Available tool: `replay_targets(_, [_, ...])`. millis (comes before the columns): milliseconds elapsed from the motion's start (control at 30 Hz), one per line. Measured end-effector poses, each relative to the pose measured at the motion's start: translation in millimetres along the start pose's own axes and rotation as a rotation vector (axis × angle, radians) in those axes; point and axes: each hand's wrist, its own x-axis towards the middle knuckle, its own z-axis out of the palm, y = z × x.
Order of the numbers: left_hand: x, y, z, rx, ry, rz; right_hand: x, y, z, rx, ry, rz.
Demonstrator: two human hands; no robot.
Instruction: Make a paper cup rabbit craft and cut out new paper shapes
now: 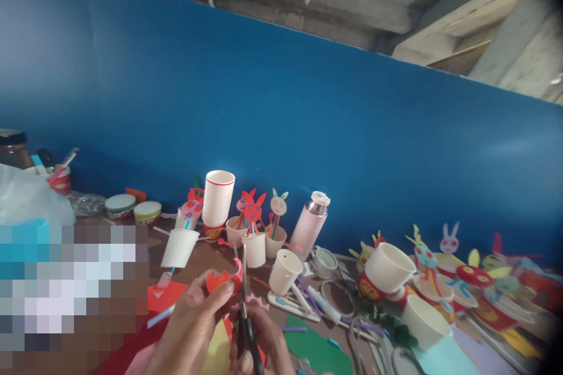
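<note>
In the head view, my left hand [202, 310] pinches a piece of red paper [222, 281] between thumb and fingers. A curled cut strip rises from the paper's right side. My right hand [264, 337] is closed around the black handles of a pair of scissors [245, 304], whose blades point up and away from me, beside the paper. Just beyond the hands stand white paper cups with red animal faces [254, 211] on sticks. A white paper cup [285, 272] with a small dark hole leans to the right of the scissors.
A stack of paper cups [219, 199] and a pale thermos [310, 225] stand along the blue partition [281, 111]. Colored paper, including a green sheet [316, 343], covers the front. More cups with paper animals [433, 269] crowd the right. Round tubs [121, 206] sit at left.
</note>
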Motion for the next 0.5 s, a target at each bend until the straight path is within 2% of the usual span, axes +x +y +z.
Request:
replay_targets(167, [-1, 1, -0.3, 0.005, -0.015, -0.01, -17, 1, -1, -0.028, 0.018, -0.101])
replay_targets(400, [3, -1, -5.1, 0.012, -0.075, -0.029, -21, -3, -2, -0.041, 0.005, -0.081])
replay_targets(500, [3, -1, -6.1, -0.008, -0.062, -0.039, -18, -5, -4, -0.032, -0.022, -0.037])
